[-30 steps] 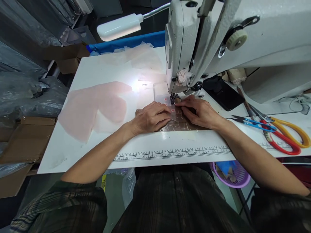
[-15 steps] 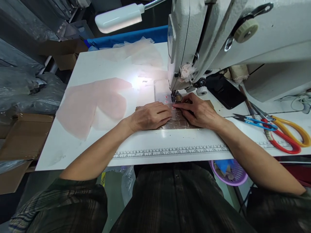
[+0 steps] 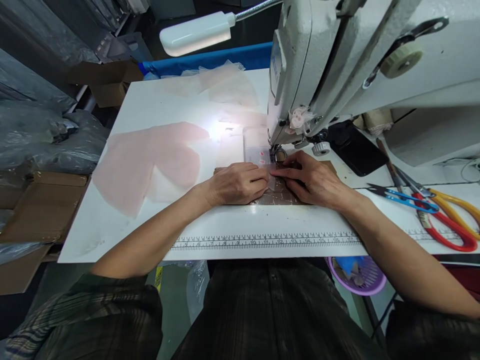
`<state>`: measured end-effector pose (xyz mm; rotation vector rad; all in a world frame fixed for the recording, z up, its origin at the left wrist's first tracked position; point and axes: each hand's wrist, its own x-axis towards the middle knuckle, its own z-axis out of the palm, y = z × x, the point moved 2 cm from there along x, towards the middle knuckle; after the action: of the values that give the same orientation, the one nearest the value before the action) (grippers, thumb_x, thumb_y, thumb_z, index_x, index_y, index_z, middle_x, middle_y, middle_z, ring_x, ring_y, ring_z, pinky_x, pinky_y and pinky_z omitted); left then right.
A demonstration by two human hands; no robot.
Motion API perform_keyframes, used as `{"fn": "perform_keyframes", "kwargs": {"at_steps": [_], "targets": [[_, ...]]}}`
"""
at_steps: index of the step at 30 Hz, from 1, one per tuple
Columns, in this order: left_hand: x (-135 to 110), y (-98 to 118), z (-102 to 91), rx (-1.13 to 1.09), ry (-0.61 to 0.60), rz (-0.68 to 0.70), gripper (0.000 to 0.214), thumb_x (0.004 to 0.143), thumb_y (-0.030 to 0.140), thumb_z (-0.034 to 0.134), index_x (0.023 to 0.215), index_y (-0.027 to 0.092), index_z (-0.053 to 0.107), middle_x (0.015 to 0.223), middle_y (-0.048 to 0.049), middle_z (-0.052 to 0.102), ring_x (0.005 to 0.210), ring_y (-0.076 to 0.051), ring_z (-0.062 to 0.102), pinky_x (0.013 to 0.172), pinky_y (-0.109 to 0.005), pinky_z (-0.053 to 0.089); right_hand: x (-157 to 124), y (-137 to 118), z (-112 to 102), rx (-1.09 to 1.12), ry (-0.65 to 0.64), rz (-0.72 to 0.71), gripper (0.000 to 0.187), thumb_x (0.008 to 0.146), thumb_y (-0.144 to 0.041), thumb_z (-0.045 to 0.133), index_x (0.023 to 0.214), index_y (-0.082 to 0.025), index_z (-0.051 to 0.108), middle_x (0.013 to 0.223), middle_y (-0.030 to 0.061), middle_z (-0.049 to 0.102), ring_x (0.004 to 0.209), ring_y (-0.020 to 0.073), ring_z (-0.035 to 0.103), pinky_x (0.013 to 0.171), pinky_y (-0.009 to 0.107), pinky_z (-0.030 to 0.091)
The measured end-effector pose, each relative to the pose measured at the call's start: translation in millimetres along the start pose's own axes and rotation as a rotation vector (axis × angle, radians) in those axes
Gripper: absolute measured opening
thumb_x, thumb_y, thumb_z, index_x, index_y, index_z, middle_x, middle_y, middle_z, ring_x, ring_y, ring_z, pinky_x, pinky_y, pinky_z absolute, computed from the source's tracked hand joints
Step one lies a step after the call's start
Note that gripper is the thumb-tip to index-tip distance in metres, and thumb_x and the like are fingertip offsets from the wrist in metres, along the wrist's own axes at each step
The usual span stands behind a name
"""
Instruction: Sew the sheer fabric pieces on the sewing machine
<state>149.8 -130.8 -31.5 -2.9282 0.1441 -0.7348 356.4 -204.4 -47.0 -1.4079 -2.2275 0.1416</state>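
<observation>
Landmark is the big off-white industrial sewing machine (image 3: 337, 65) on the white bench (image 3: 150, 105). Small metal presser foot (image 3: 277, 154) sits under the machine's head. My left hand (image 3: 238, 184) lies palm down just in front of the machine's head, fingers together, flat on the brown grid-marked fabric piece (image 3: 279, 192). My right hand (image 3: 313, 180) is palm down on the same piece, also just in front of the machine's head, fingers stretched out and meeting the left fingertips. Whether the right thumb nips an edge, cannot tell. The brown piece lies flat on the bench in front of the machine, its far edge near the machine's foot. The thin clear plastic strip with pink marks (image 3: 258, 152) lies just left of the machine's foot, its near end under my fingertips. Sheer pale pink cut fabric pieces (image 3: 146, 162) are spread well left of the machine. White gooseneck lamp (image 3: 195, 39) hangs lit, left of the machine's head. Black flat phone (image 3: 356, 147) lies beside the machine's base. Blue-handled thread snips (image 3: 403, 196), red-handled scissors (image 3: 450, 235) and yellow-handled scissors (image 3: 457, 202) lie in front of the machine's right end. Printed ruler strip (image 3: 262, 241) runs along the bench edge, in front of the machine.
</observation>
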Motion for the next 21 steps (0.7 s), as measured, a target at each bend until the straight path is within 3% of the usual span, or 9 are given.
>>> {"fn": "perform_keyframes", "kwargs": {"at_steps": [10,21], "targets": [[3.7,-8.3,2.2,-0.195,-0.024,-0.086,0.021,0.097,0.017,0.054,0.087,0.016,0.073,0.097,-0.0078,0.076,0.083,-0.017,0.072,0.077,-0.034,0.062,-0.8,-1.4,-0.2,-0.038,-0.013,0.068,0.036,0.094,-0.025,0.052,0.123,-0.026,0.074,0.117,0.0130,0.063,0.095,0.0257,0.064,0.078,0.041,0.057],[-4.2,-5.5,5.0,-0.108,0.041,-0.051,0.017,0.097,0.015,0.057,0.089,0.014,0.072,0.102,-0.0079,0.077,0.085,-0.017,0.072,0.078,-0.033,0.062,0.3,0.9,-2.3,0.010,0.008,0.058,0.038,0.091,-0.020,0.053,0.121,-0.027,0.076,0.113,0.0112,0.062,0.095,0.0238,0.064,0.082,0.039,0.058]]}}
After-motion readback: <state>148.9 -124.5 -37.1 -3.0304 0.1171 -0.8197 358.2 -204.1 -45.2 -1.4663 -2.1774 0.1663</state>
